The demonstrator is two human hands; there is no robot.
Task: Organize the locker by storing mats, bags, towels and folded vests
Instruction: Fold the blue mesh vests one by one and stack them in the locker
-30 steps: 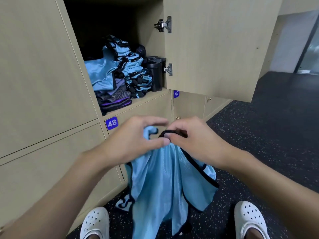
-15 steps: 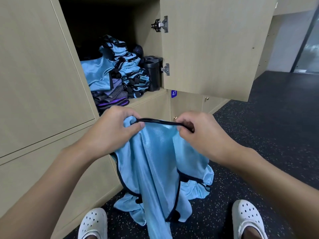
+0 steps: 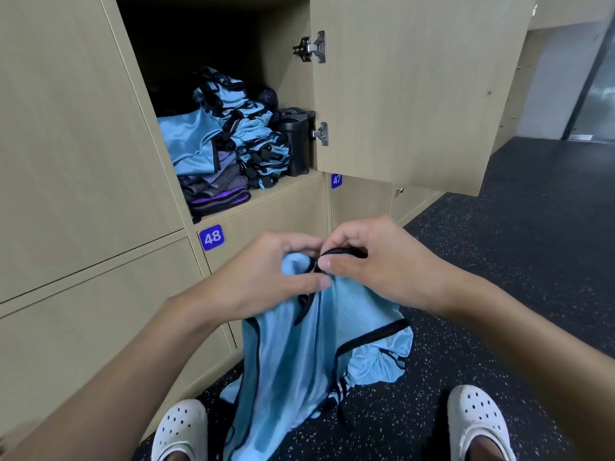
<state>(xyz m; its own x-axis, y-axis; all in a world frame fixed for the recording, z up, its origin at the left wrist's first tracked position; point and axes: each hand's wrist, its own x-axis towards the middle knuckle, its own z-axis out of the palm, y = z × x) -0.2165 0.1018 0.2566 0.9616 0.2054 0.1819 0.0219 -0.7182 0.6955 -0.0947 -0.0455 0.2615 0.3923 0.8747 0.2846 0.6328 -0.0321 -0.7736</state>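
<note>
A light blue vest [image 3: 299, 354] with black trim hangs in front of me, its lower end reaching the floor. My left hand [image 3: 266, 277] grips its top edge, and my right hand [image 3: 372, 261] pinches the black strap right beside it; the two hands touch. Above them the open locker [image 3: 276, 191] holds a pile of blue vests [image 3: 239, 128], a flat blue vest [image 3: 193, 144] lying on purple and grey folded cloth [image 3: 216, 194], and a black container [image 3: 296, 141] at its right side.
The locker door [image 3: 416, 88] stands open to the right, above my hands. Closed lockers numbered 48 [image 3: 211, 237] and 47 [image 3: 336, 180] lie below. The floor is dark speckled rubber [image 3: 515, 261]. My white clogs [image 3: 476, 424] stand on either side of the vest.
My hands, half a second ago spread apart with the black strap stretched between them, have come back together. The vest now hangs in a narrower bunch.
</note>
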